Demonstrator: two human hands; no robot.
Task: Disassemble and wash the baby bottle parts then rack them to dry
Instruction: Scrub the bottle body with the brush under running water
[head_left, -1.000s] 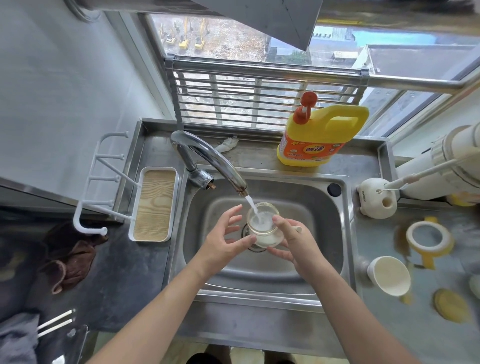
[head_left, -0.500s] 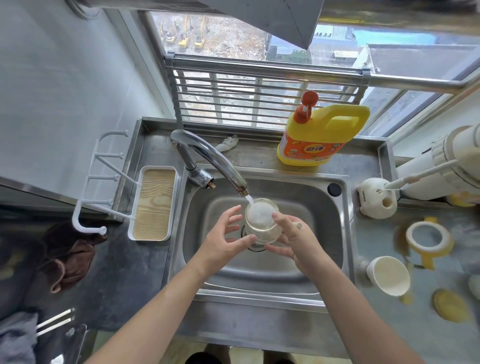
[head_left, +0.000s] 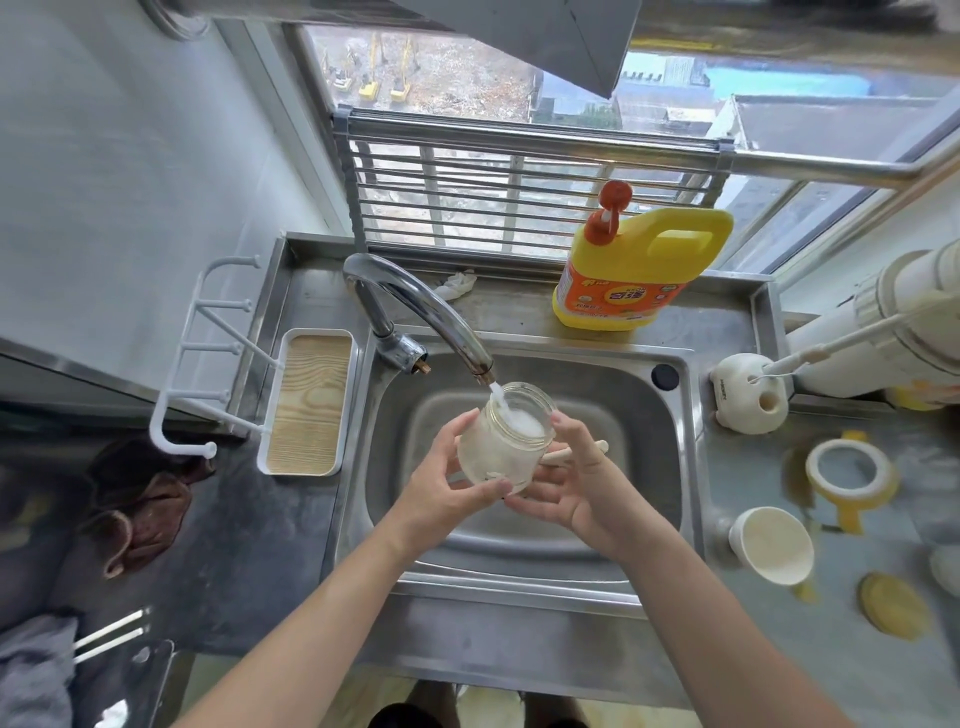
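A: Head view: how do the hands sit?
B: The left hand (head_left: 447, 486) grips the bottle (head_left: 493, 447), thumb at its base; the right hand (head_left: 576, 488) cups it underneath.
A: The bottle?
B: Clear, wide-mouthed, tilted over the steel sink (head_left: 654, 467) under the chrome tap (head_left: 415, 306)'s stream.

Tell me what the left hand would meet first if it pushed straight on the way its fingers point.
The glass bottle, which the left hand holds under the faucet stream. Past it, the right hand lies on the bottle's far side, though depth is unclear.
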